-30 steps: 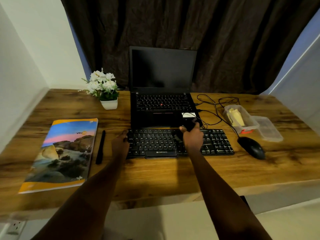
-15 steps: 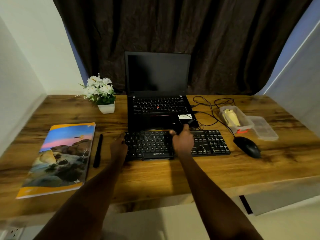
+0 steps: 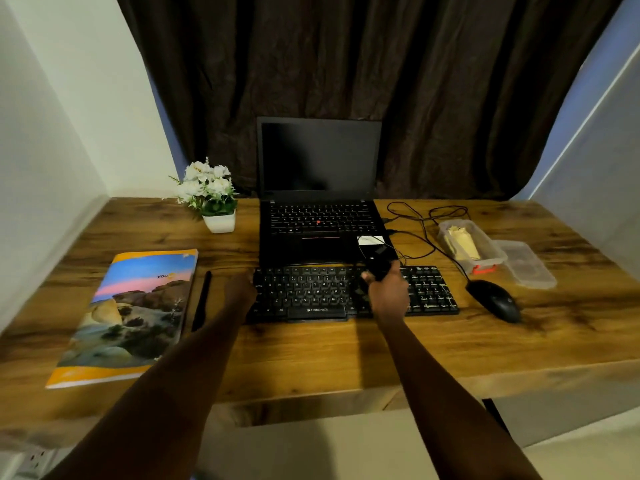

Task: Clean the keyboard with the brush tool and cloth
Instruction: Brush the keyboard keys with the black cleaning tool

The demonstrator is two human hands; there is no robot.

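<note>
A black keyboard (image 3: pixel 311 292) lies on the wooden desk (image 3: pixel 329 351) in front of an open laptop (image 3: pixel 318 202). My right hand (image 3: pixel 389 294) is over the keyboard's right-middle part, closed around a small black brush tool (image 3: pixel 377 263) whose upper end sticks up past my fingers. My left hand (image 3: pixel 239 289) rests against the keyboard's left edge. The brush's bristles are hidden under my hand. No cloth can be made out for certain.
A black mouse (image 3: pixel 495 299) lies right of the keyboard, with cables (image 3: pixel 422 220) behind it. An open plastic box (image 3: pixel 467 245) and its lid (image 3: pixel 526 263) sit at the right. A black pen (image 3: pixel 202 299), a book (image 3: pixel 128 313) and a flower pot (image 3: pixel 214 199) are at the left.
The camera has tilted up and back, so the desk sits lower in view. My right hand with the brush has shifted slightly along the keyboard. My left hand has stayed at the left edge.
</note>
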